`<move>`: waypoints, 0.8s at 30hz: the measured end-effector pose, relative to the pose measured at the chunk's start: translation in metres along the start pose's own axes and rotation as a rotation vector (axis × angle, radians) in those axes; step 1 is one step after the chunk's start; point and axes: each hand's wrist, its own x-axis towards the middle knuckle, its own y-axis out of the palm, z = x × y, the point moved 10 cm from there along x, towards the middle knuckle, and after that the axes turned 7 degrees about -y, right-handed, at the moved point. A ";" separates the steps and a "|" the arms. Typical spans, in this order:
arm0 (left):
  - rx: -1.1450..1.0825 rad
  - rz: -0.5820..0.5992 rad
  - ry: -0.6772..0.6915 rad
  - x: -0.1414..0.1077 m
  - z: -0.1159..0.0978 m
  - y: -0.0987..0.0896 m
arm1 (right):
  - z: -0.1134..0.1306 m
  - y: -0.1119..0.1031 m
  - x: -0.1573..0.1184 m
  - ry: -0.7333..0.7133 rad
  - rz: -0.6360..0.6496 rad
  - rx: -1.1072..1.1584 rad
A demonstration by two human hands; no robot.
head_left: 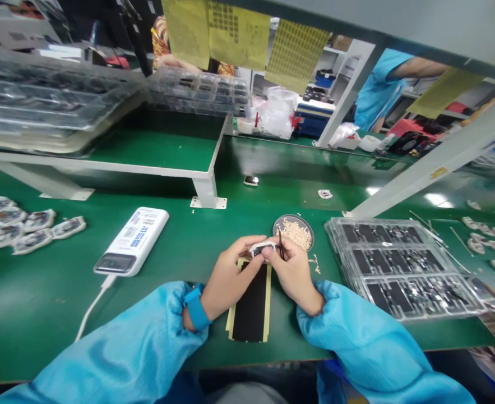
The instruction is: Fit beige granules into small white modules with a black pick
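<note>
My left hand [235,273] and my right hand [292,270] meet above the bench, both closed on a small white-rimmed part with a dark face [262,247]. My thumbs press on its near side. Dark tweezers [281,244] stick up from the fingers of my right hand. Beneath my hands lies a black rectangular pad [250,308] edged with yellow tape. A round dish [275,230] of small beige pieces [294,231] sits just beyond my right hand, and several beige pieces [316,264] are spilled beside it.
Clear trays [402,264] of dark parts are stacked at right. A white power bank [133,242] with a cable lies left, near several white-rimmed parts [32,231]. Two similar parts [251,180] [325,194] lie farther back. A raised shelf [158,140] holds more trays. Another person's blue sleeve [382,78] shows beyond.
</note>
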 end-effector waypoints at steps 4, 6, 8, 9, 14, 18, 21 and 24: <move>0.125 -0.038 0.062 -0.001 -0.004 -0.002 | -0.006 0.005 0.003 0.031 0.111 -0.037; 0.143 -0.028 0.055 0.000 -0.003 -0.002 | -0.007 0.006 0.004 0.039 0.131 -0.037; 0.132 -0.007 0.028 0.002 0.000 -0.001 | -0.008 0.005 0.005 0.049 0.116 -0.025; 0.124 0.001 0.013 0.003 0.002 -0.001 | -0.008 0.004 0.005 0.055 0.101 -0.023; 0.068 0.011 -0.032 0.004 0.006 0.000 | -0.010 0.006 0.005 0.095 0.083 0.011; 0.008 0.027 -0.056 0.004 0.008 0.001 | -0.011 0.006 0.004 0.101 0.083 -0.011; 0.024 0.014 -0.050 0.003 0.008 0.000 | -0.009 0.006 0.004 0.096 0.083 -0.038; 0.053 -0.012 -0.036 0.002 0.006 -0.001 | -0.007 0.006 0.003 0.114 0.083 -0.034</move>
